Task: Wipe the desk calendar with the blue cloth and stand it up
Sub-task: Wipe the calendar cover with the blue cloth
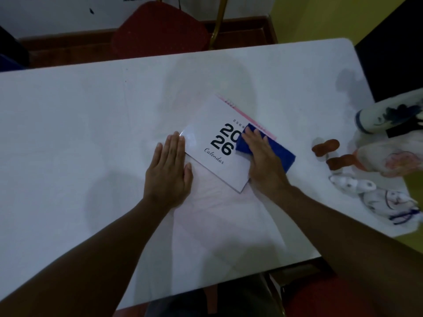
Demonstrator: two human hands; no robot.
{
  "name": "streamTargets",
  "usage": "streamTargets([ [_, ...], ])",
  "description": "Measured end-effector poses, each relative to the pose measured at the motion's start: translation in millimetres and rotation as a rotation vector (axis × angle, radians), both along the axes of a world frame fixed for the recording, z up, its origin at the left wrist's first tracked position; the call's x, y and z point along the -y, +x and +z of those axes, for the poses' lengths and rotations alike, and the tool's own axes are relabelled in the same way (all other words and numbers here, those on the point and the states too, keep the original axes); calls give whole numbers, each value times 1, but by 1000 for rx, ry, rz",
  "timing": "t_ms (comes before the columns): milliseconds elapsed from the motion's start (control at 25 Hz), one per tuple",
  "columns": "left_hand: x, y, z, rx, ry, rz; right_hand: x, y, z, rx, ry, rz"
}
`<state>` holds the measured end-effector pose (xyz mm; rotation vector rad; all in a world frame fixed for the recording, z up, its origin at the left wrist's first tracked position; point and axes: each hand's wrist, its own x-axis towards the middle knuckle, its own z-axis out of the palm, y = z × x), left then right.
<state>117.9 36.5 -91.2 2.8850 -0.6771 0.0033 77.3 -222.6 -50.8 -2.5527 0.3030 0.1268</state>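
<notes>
We see no box or bowl with things in it here; everything lies right on the white surface [91, 133]. The desk calendar [212, 145] lies flat near the middle of that surface, not standing up. It is turned at a slant: its long side runs from near us on the right up and away to the left, and its pink spiral edge points away from us and to the right. The big "2026" and the word "Calendar" face up. Our left hand [169, 170] is open and flat, fingers together, pressing down on the calendar's left corner. Our right hand [263, 159] is also open and flat, and it presses the blue cloth [283, 156] onto the calendar's right part, covering a bit of the "20". Well to the right of the calendar lie two brown pieces [325, 146] and some white painted things [389, 117]. Beyond the calendar, past the far edge, is a red chair [160, 28].
</notes>
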Motion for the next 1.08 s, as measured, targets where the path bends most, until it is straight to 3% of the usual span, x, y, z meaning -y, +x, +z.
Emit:
streamTargets([
  [160, -1, 0, 0, -41, 15, 8, -53, -68, -5, 157, -114, 225],
  [280, -1, 1, -1, -30, 13, 5, -35, -89, -8, 185, -124, 442],
  [360, 0, 1, -1, -7, -2, 3, -8, -79, -9, 225, -158, 439],
  [480, 0, 1, -1, 9, -22, 7, 12, -66, -8, 191, -123, 218],
  [560, 0, 0, -1, 6, -18, 9, 0, -74, -10, 165, -126, 187],
  [840, 0, 0, 0, -41, -5, 6, -13, -109, -3, 173, -172, 549],
  [960, 0, 0, -1, -25, -26, 7, -1, -73, 8, 189, -139, 311],
  [1080, 0, 0, -2, -16, -36, 8, -2, -20, 13, 31, -98, 79],
])
